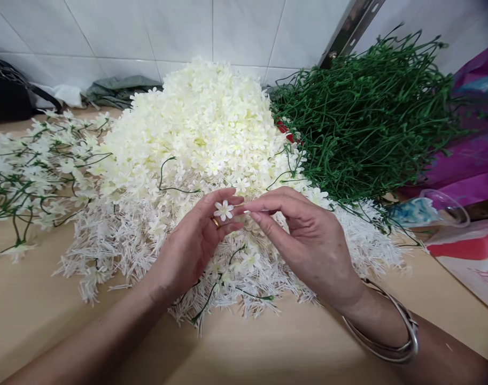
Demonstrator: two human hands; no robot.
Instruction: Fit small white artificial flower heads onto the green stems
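A single white artificial flower (223, 210) faces me at the fingers of my left hand (201, 230), which is curled around it and wears a ring. Close beside it, my right hand (308, 235) has thumb and forefinger pinched together at the left fingertips. A tiny white tip shows in that pinch; what it belongs to is too small to make out. Beneath both hands spreads a big heap of white artificial flowers (211, 128), with many thin white stalks (119, 240) along its near side. Several green stems (211, 299) lie across the heap.
A large bundle of green artificial stems (368, 117) stands at the right. White flowers on green stems (39, 166) lie at the left. A clear plastic cup (444, 208) lies near purple bags (452, 166). A black bag (7, 91) sits by the tiled wall (179, 32).
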